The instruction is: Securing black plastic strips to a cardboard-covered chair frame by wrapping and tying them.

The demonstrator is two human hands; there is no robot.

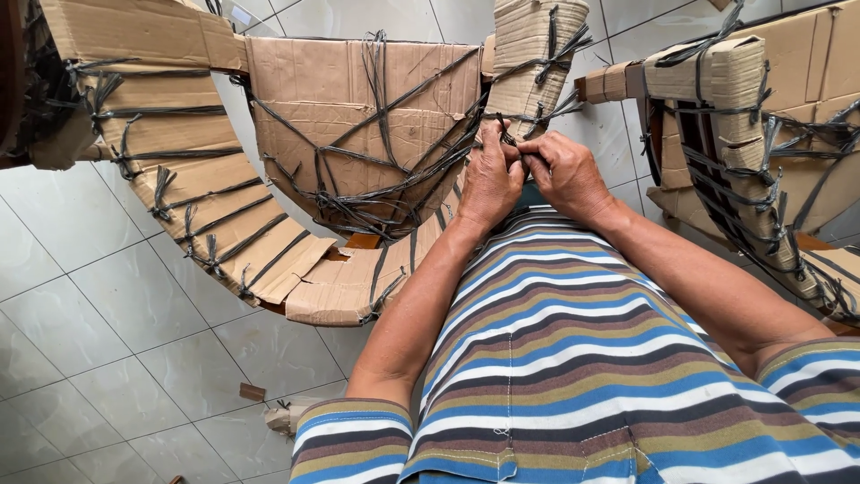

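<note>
The biggest thing in front of me was the cardboard-wrapped curved frame (269, 242), a broad arc of brown cardboard that swept from the upper left, down across the middle and up again to a padded upright end at the top centre. Dark plastic straps (376, 170) crossed it in every direction, knotted at intervals along the curve and webbed over the flat cardboard panel (358, 99) behind it. To my right stood a second wrapped piece (761, 152), bound the same way and well apart from the first. Below everything lay the pale tiled floor (81, 314), with a small brown scrap (252, 392) resting on it near my left sleeve. My striped shirt (573, 358) filled the lower right of my view.

My left hand (490, 179) was curled narrow against the upright end of the frame, fingers pinched on a dark strap end (507, 136) where it met the cardboard. My right hand (566, 172) sat just beside it, touching it, fingers closed in a tight pinch at the same spot; I could not tell exactly which strand it gripped, since the left hand's knuckles hid it.
</note>
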